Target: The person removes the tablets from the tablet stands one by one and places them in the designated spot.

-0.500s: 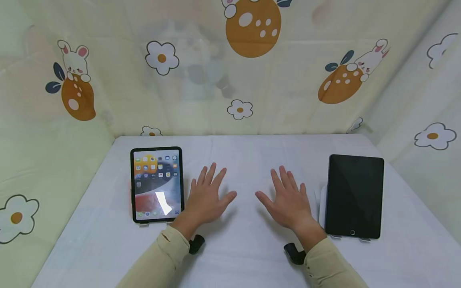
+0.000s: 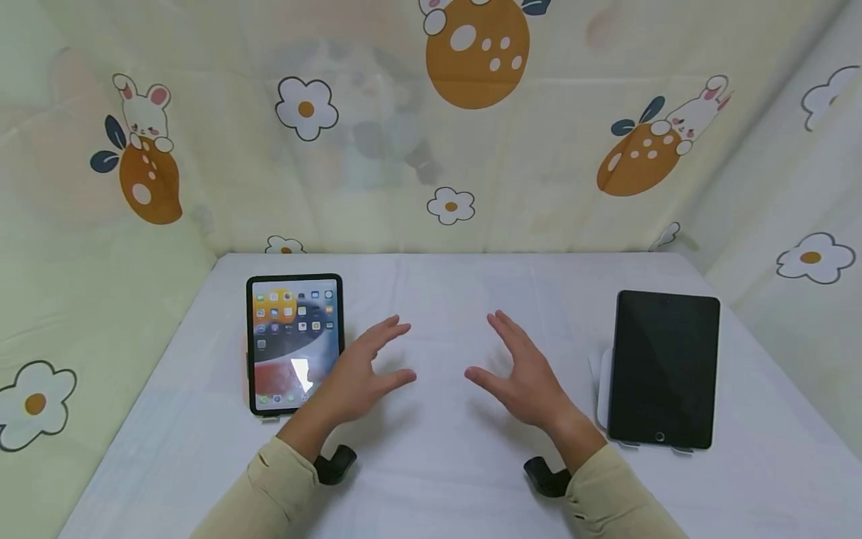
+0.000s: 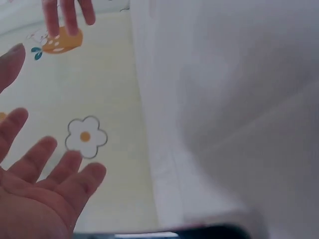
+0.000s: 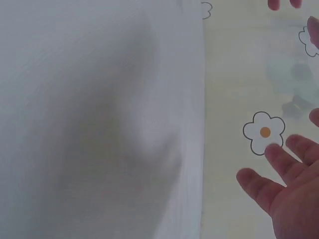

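My left hand (image 2: 355, 374) hovers over the white table with nothing in it, its fingers extended and thumb held apart. Just left of it stands a tablet (image 2: 296, 352) with a lit screen of app icons; the hand and wrist overlap its lower right corner in the head view. My right hand (image 2: 528, 378) also floats empty, thumb pointing inward and fingers reaching forward. To its right a second tablet (image 2: 663, 367) shows a dark screen. In the left wrist view the left hand's spread fingers (image 3: 65, 172) show; the right wrist view catches the right hand's fingers (image 4: 284, 164).
A white cloth covers the table (image 2: 438, 479). Behind it hangs a cream curtain (image 2: 377, 172) printed with rabbits and flowers. A white object (image 2: 604, 389) sits partly hidden behind the dark tablet. Each wrist carries a black camera (image 2: 337, 466).
My left hand has moved left and slightly toward me. Both hands have turned so the palms face each other more, with thumbs apart from the fingers. The tablets stay put.
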